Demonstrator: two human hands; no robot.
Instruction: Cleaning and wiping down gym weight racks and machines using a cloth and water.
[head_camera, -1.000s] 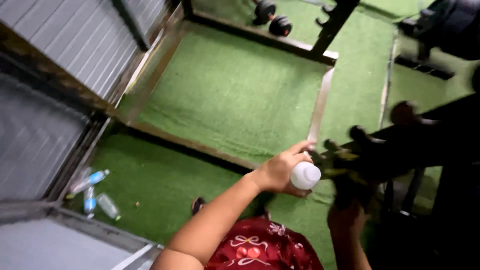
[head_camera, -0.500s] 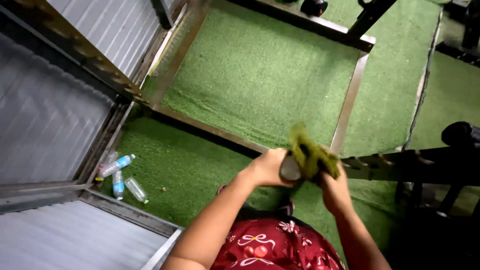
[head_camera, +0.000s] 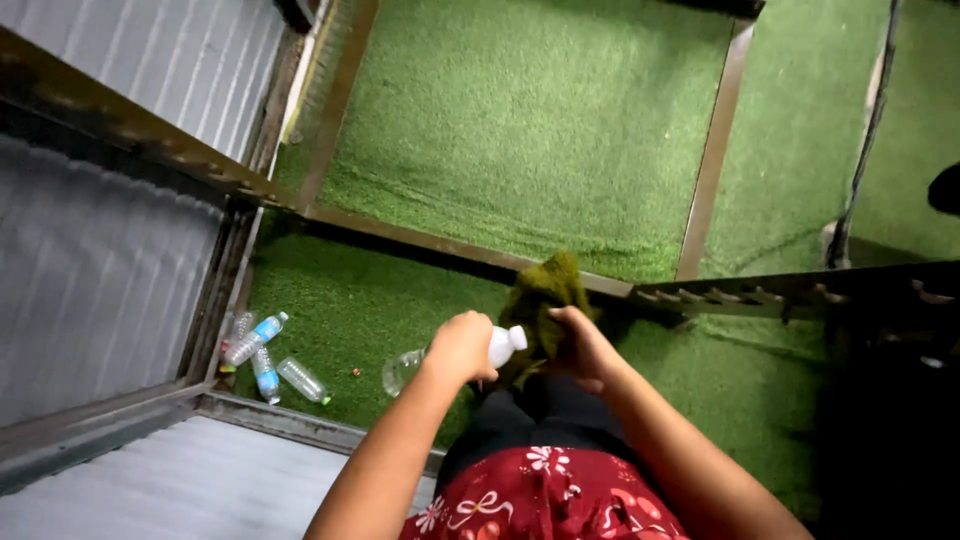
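My left hand (head_camera: 460, 347) grips a clear plastic bottle (head_camera: 405, 368) with a white cap, held sideways so the cap points right. That cap touches an olive-green cloth (head_camera: 541, 297) bunched up in my right hand (head_camera: 583, 347). Both hands meet in front of my waist, above my red flowered top and dark trousers. The cloth hangs just below a dark metal bar (head_camera: 780, 293) with a row of notches.
Green artificial turf (head_camera: 540, 130) covers the floor, divided by metal frame strips (head_camera: 711, 160). Three empty plastic bottles (head_camera: 262, 359) lie by the corrugated metal wall (head_camera: 100, 280) at left. Dark equipment (head_camera: 890, 400) fills the right side.
The view has tilted downward. My hands have dropped from the notched bar toward my waist. The bottle has turned sideways with its cap against the cloth.
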